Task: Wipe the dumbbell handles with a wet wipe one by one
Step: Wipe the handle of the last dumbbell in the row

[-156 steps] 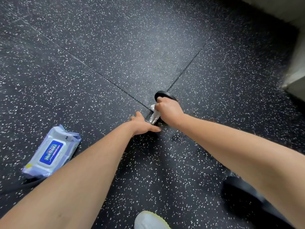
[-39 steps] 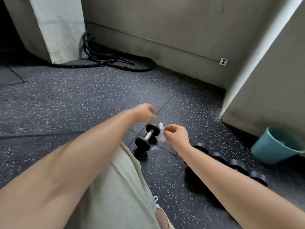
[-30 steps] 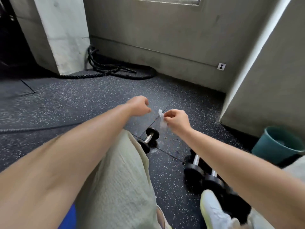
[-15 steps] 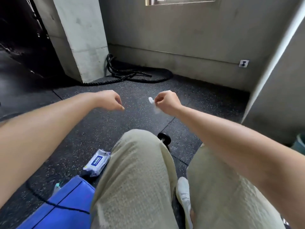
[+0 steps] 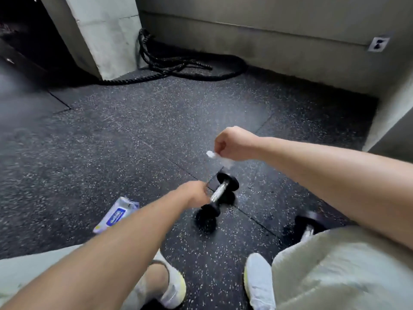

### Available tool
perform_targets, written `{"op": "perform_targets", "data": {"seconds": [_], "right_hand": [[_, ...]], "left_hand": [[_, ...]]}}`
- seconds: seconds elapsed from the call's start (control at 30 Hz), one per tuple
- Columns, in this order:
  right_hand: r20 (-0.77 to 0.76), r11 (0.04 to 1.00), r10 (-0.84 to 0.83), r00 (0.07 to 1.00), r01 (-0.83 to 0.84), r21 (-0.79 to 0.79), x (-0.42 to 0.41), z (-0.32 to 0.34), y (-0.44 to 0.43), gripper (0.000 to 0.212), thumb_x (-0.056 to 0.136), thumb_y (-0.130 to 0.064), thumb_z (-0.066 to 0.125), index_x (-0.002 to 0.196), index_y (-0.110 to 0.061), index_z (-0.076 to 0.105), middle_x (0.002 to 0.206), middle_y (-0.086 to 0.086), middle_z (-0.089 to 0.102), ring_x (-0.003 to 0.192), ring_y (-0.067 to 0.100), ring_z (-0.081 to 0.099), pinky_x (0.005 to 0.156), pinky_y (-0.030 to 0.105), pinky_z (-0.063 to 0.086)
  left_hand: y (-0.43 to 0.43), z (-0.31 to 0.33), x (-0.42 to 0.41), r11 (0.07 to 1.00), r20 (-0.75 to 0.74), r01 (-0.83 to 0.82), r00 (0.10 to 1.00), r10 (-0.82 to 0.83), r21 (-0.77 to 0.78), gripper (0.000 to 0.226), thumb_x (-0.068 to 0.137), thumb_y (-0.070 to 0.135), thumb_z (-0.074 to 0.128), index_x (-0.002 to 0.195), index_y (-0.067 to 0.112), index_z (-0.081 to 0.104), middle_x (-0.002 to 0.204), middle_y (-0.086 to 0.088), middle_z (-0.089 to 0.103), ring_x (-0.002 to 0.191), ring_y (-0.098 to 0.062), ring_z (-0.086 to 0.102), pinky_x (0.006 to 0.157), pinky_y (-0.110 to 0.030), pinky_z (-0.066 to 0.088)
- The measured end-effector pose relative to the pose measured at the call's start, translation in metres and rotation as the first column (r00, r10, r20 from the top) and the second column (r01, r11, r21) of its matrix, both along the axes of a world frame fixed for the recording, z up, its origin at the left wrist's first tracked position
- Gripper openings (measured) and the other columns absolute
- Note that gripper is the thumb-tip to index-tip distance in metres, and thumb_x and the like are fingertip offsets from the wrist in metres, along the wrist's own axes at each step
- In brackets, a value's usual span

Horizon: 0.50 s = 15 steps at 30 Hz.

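Fingers of the right hand are curled into a fist and pinch a crumpled white wipe, which hangs just below them in the air above the far end of a dumbbell. That dumbbell lies on the speckled floor, its chrome handle between two black ends, angled away and to the right. At the near part of the handle the left hand is blurred; whether it grips the bar or only touches it cannot be told. A second dumbbell lies to the right, half hidden by a knee. A wipe pack lies on the floor beside the left forearm. A black rope is coiled by the far wall
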State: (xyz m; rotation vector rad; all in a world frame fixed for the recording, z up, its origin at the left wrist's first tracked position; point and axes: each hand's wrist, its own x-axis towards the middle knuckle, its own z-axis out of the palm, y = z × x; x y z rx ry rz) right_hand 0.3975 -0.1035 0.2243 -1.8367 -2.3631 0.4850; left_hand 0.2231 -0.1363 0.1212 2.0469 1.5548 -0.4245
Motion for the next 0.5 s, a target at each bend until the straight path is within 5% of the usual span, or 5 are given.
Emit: {"op": "perform_targets", "data": {"seconds": [0.1,0.27,0.37,0.5], "right_hand": [[-0.023,0.996,0.009,1.0,-0.011,-0.088,0.008,-0.065,0.02,0.015,0.082,-0.013,0.062,0.076,-0.024,0.07,0.073,-0.007,0.066,0.077,0.016,0.064,0.067,0.025,0.047],[-0.06,0.981,-0.09,0.994,0.078,-0.18,0.034,-0.196,0.033,0.018,0.086,-0.013,0.058,0.088,-0.022,0.074,0.088,-0.002,0.074,0.081,0.019,0.066,0.067,0.026,0.048],[-0.048,0.988,-0.129,0.99,0.125,-0.091,0.041,-0.253,0.038,0.015,0.088,-0.015,0.056,0.087,-0.024,0.067,0.092,-0.004,0.068,0.083,0.022,0.064,0.063,0.03,0.045],[-0.124,0.989,-0.1,0.987,0.112,0.1,0.021,-0.308,0.04,0.008,0.091,-0.02,0.056,0.089,-0.02,0.063,0.095,-0.004,0.059,0.085,0.021,0.059,0.062,0.036,0.048]], "left_hand": [[0.029,-0.057,-0.003,0.995,0.057,-0.101,0.993,0.101,0.006,0.055,0.089,0.052,0.065,0.13,0.017,0.056,0.137,-0.01,0.061,0.123,-0.033,0.06,0.093,-0.036,0.049],[0.054,-0.145,-0.003,0.978,0.112,-0.207,0.972,0.207,-0.018,0.116,0.071,0.078,0.069,0.16,0.021,0.023,0.154,-0.012,0.035,0.144,-0.034,0.038,0.113,-0.048,0.042],[0.061,-0.187,0.004,0.962,0.147,-0.269,0.95,0.274,-0.053,0.135,0.066,0.084,0.07,0.165,0.017,0.007,0.166,-0.012,0.018,0.153,-0.034,0.022,0.12,-0.049,0.033],[0.057,-0.227,0.016,0.939,0.268,-0.338,0.901,0.341,-0.058,0.13,0.071,0.076,0.075,0.163,0.011,0.009,0.161,-0.009,0.024,0.148,-0.03,0.029,0.119,-0.045,0.034]]}}
